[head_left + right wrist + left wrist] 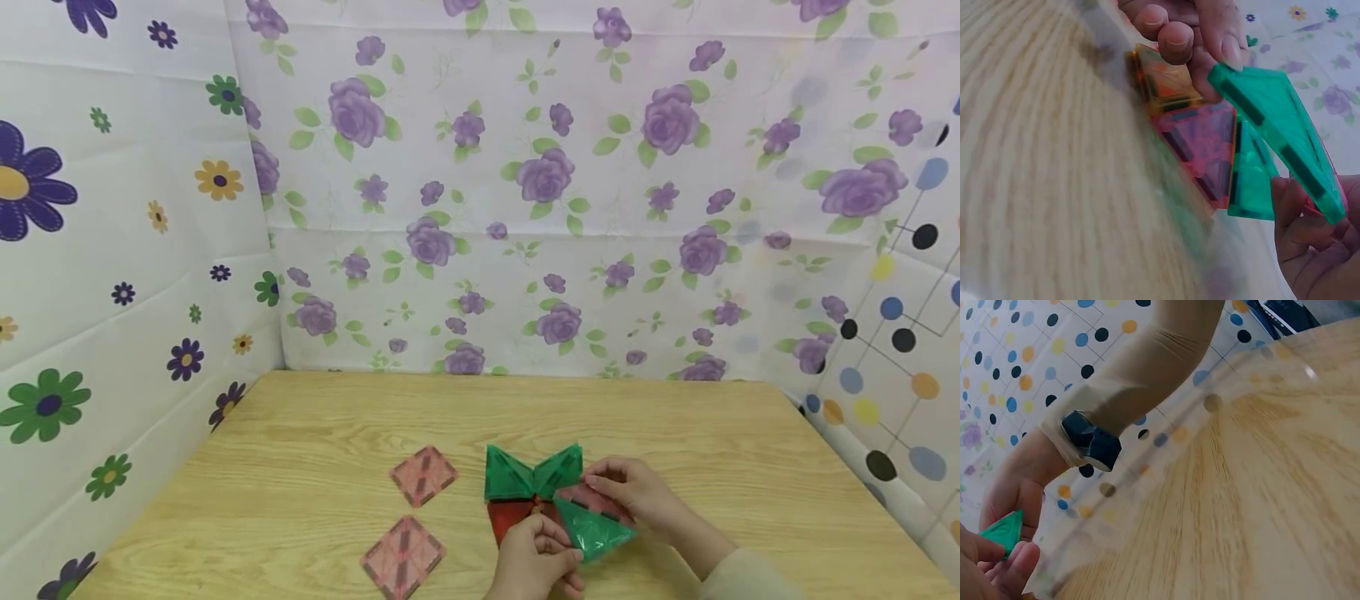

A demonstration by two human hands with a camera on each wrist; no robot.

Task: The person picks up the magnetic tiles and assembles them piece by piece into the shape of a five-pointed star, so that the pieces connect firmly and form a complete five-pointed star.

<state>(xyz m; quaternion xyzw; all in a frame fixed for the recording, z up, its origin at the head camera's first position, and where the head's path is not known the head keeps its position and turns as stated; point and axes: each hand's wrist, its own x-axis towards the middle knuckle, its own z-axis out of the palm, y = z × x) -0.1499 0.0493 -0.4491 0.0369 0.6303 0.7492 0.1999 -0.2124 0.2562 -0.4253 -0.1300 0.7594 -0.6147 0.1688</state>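
In the head view, my left hand (532, 557) pinches the near corner of a green triangular magnetic tile (597, 533). A pink magnetic tile (592, 500) lies against its far edge, pinched by the fingers of my right hand (637, 493). Just left of these tiles are two green triangular pieces (510, 477) side by side, with a red piece (510, 518) below, partly covered by my left hand. The right wrist view shows the held green tile (1282, 137) tilted up off the table, a pink edge showing behind it.
Two pink square tiles (423, 475) lie on the wooden table (337, 417) to the left. An orange tile (1169, 81) and a pink triangular tile (1204, 147) show in the right wrist view. Floral curtains (540, 167) stand behind the table and along its sides.
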